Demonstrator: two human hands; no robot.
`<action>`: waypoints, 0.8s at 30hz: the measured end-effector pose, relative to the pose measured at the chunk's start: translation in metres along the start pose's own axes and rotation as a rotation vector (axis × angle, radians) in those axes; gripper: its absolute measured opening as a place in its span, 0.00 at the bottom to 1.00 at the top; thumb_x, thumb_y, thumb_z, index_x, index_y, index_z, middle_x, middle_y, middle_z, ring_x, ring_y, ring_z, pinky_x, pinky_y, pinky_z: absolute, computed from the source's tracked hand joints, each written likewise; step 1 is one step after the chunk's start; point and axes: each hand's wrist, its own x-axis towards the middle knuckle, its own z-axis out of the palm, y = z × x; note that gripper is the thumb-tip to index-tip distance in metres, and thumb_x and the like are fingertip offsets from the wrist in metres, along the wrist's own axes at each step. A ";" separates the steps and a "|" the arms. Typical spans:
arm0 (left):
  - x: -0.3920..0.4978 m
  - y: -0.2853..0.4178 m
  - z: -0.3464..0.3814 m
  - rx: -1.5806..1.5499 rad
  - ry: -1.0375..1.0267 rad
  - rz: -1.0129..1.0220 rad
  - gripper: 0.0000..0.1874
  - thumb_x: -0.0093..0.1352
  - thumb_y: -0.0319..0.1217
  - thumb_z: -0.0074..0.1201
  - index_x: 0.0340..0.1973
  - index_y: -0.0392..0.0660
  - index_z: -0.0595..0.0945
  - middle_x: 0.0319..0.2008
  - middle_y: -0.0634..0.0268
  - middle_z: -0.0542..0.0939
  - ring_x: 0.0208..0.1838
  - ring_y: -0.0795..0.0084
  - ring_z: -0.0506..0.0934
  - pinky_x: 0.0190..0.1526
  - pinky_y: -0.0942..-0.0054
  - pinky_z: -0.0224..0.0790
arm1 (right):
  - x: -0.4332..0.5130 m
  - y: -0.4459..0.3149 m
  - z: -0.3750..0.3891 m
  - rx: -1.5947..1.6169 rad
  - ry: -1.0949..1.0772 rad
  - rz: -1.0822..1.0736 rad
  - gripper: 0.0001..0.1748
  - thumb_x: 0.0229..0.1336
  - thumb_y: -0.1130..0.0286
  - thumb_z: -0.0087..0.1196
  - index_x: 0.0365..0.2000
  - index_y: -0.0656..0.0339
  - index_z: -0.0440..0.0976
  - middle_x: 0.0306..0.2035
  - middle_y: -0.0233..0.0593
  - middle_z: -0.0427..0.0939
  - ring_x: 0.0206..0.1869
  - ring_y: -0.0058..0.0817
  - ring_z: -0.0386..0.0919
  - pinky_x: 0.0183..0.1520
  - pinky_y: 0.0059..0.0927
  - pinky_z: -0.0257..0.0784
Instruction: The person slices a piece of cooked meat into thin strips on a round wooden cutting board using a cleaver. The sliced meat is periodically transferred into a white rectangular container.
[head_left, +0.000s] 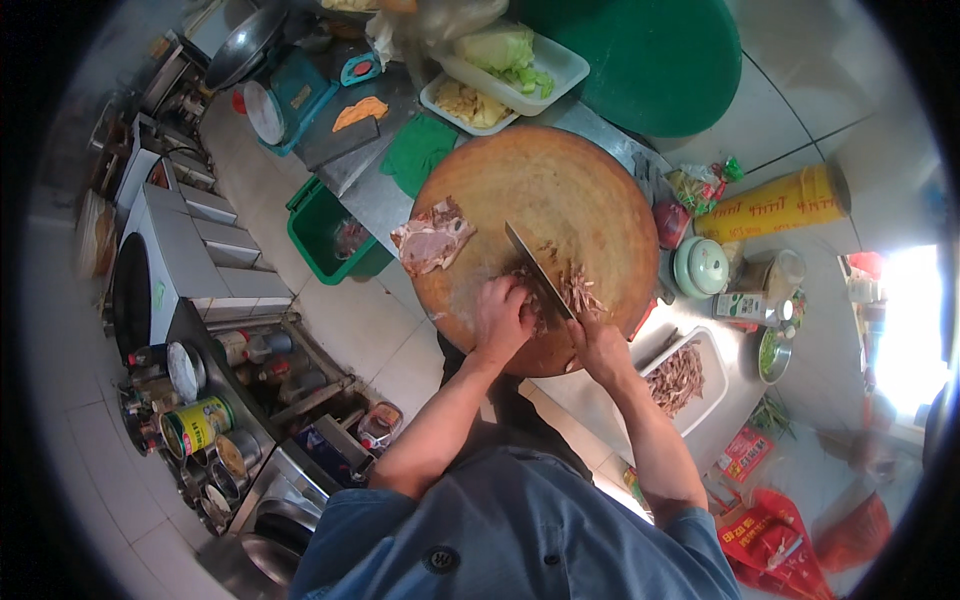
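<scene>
A large round wooden chopping board (592, 195) lies before me. My right hand (600, 343) grips the handle of a kitchen knife (537, 270), its blade slanting up and to the left over the board. My left hand (502, 313) has curled fingers on meat close to the blade's left side; how much they pinch is hidden. Thin strips of cut meat (581, 291) lie to the blade's right. A larger piece of meat (433, 236) sits at the board's left edge. At the lower right, a white tray (716, 375) holds a heap of meat strips (677, 377).
Behind the board stand white trays of cabbage (501, 52) and pale food (471, 103), beside a green cloth (420, 154). A green bin (322, 259) is at the left. Right of the board are a red onion (672, 223) and a lidded enamel pot (700, 267).
</scene>
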 end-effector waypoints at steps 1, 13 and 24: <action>-0.001 0.001 0.002 -0.003 0.008 -0.008 0.14 0.51 0.24 0.58 0.35 0.44 0.80 0.42 0.58 0.76 0.47 0.51 0.73 0.48 0.54 0.66 | 0.000 -0.001 -0.001 -0.010 -0.017 0.010 0.19 0.68 0.54 0.45 0.42 0.60 0.73 0.26 0.63 0.78 0.33 0.60 0.78 0.38 0.57 0.73; -0.006 0.007 0.009 0.095 -0.003 -0.049 0.17 0.50 0.27 0.61 0.37 0.49 0.81 0.46 0.60 0.75 0.51 0.53 0.72 0.45 0.54 0.65 | 0.012 -0.010 0.003 -0.087 -0.066 -0.032 0.21 0.68 0.52 0.44 0.39 0.61 0.72 0.26 0.64 0.78 0.34 0.62 0.78 0.39 0.58 0.73; -0.016 0.007 0.014 0.157 -0.041 -0.055 0.18 0.51 0.28 0.60 0.39 0.50 0.81 0.45 0.60 0.75 0.49 0.53 0.72 0.46 0.55 0.64 | 0.010 -0.014 0.003 -0.104 -0.027 -0.051 0.21 0.68 0.52 0.45 0.38 0.62 0.72 0.27 0.63 0.79 0.33 0.61 0.79 0.38 0.59 0.73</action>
